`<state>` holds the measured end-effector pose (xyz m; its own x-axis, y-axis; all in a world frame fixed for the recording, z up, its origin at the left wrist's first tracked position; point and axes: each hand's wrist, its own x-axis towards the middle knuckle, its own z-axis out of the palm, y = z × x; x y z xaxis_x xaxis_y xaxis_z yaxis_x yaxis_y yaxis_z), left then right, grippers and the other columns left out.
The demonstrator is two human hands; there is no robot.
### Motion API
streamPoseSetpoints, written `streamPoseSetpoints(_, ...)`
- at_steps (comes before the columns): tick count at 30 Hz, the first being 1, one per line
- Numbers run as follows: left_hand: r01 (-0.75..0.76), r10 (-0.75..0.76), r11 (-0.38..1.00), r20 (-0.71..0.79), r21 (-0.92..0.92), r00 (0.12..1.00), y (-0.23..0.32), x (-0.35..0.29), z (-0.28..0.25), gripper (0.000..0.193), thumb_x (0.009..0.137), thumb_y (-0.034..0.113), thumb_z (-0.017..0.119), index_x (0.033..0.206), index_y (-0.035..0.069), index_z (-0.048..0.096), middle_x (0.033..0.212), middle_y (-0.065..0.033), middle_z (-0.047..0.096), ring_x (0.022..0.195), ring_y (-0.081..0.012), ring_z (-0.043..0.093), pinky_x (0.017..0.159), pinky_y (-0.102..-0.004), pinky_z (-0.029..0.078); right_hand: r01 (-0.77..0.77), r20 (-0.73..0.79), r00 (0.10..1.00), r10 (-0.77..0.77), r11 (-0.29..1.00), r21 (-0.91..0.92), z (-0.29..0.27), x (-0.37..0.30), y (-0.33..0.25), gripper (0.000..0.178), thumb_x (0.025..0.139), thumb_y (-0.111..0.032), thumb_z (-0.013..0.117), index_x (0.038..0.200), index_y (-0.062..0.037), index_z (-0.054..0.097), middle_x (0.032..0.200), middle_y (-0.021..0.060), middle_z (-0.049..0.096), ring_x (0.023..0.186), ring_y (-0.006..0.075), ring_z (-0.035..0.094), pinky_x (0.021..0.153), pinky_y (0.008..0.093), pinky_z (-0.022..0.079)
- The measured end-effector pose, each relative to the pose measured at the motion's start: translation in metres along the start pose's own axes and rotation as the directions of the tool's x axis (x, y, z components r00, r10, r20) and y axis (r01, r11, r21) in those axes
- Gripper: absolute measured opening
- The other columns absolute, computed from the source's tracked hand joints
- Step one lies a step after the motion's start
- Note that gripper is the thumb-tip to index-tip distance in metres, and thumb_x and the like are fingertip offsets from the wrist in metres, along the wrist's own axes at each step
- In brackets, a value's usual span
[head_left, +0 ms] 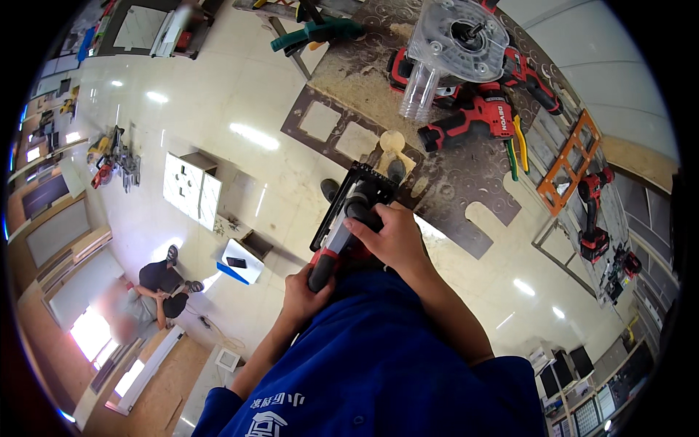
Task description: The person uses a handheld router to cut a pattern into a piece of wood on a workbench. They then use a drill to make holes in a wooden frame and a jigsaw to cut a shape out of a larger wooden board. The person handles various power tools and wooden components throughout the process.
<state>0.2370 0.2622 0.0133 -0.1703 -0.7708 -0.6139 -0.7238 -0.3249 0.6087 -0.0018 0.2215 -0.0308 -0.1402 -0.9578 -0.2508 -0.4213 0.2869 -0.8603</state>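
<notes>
Close against my body I hold a grey, black and red power tool [337,238] with a long black frame along one side; its exact kind does not show clearly. My left hand [302,293] is wrapped round the dark rear end of its handle. Higher up, my right hand [393,237] grips its black rounded front part, the thumb lying across the top. Just beyond the tool is the near edge of a brown patterned board [466,193] with cut-outs, lying on the bench. The tool's underside is hidden.
On the bench lie a red and black drill [486,116], a power tool with a clear plastic base [459,44], yellow-green pliers [518,146] and an orange frame [571,162]. A green-handled tool [320,35] lies at the far edge. Another person [149,302] is off to the left.
</notes>
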Motion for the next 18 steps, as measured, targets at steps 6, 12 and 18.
streamPoseSetpoints(6,0.033,-0.033,0.999,0.032,-0.018,0.999,0.008,0.004,-0.006,0.029,0.083,0.021,0.075,0.098,-0.003,0.071,0.067,-0.0194,0.066,0.061,-0.0277,0.069,0.064,-0.0388,0.055,0.000,-0.004,1.000,0.000,0.999,-0.042,0.004,0.003,-0.001,0.061,0.085,-0.061,0.076,0.070,-0.0029,0.063,0.058,0.0190,0.063,0.056,0.0392,0.067,0.051,0.0462,0.052)
streamPoseSetpoints(12,0.050,-0.048,0.998,0.094,-0.024,0.994,0.003,0.009,-0.010,0.028,0.083,0.021,0.075,0.097,-0.002,0.071,0.066,-0.0186,0.064,0.059,-0.0273,0.067,0.062,-0.0395,0.053,0.006,-0.023,1.000,-0.008,0.998,-0.070,0.006,0.004,0.000,0.061,0.085,-0.060,0.076,0.069,-0.0035,0.063,0.056,0.0182,0.062,0.054,0.0393,0.066,0.050,0.0460,0.052)
streamPoseSetpoints(18,0.022,-0.020,1.000,0.103,-0.020,0.995,0.005,0.015,-0.014,0.027,0.083,0.022,0.074,0.098,-0.001,0.071,0.069,-0.0230,0.065,0.062,-0.0381,0.068,0.063,-0.0432,0.053,0.017,-0.049,0.999,-0.021,0.997,-0.079,0.007,0.005,0.001,0.058,0.085,-0.057,0.078,0.068,-0.0040,0.063,0.054,0.0172,0.061,0.052,0.0393,0.065,0.050,0.0456,0.052)
